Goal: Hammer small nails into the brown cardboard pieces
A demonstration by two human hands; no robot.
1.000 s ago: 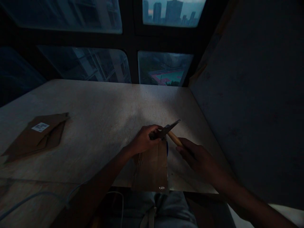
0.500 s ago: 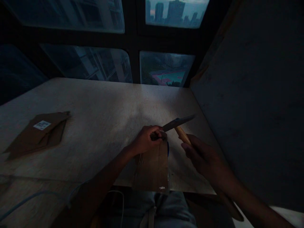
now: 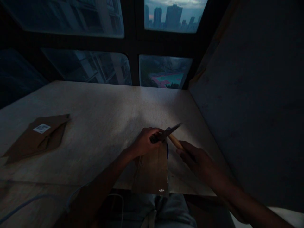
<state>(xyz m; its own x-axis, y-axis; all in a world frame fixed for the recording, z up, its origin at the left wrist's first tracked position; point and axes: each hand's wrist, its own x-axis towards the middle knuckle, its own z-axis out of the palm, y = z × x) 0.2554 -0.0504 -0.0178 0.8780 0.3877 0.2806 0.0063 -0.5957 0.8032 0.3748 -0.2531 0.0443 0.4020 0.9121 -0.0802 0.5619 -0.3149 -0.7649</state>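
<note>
The right hand (image 3: pixel 196 158) grips the pale wooden handle of a dark metal-headed hammer (image 3: pixel 171 130). The hammer's long head slants away rightward, its near end right beside the curled left hand (image 3: pixel 144 141), over the far end of a brown cardboard box (image 3: pixel 153 174). Dimness hides whether the left fingers pinch anything.

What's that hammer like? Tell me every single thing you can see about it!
The hammer has a light brown, wooden-looking handle and a dark, metal-looking head that tapers to a thin tip. The right hand grips the handle. The head is over the cardboard's far end, tip slanting away rightward. Its other end is by the left hand; it's too dark to tell if they touch.
</note>
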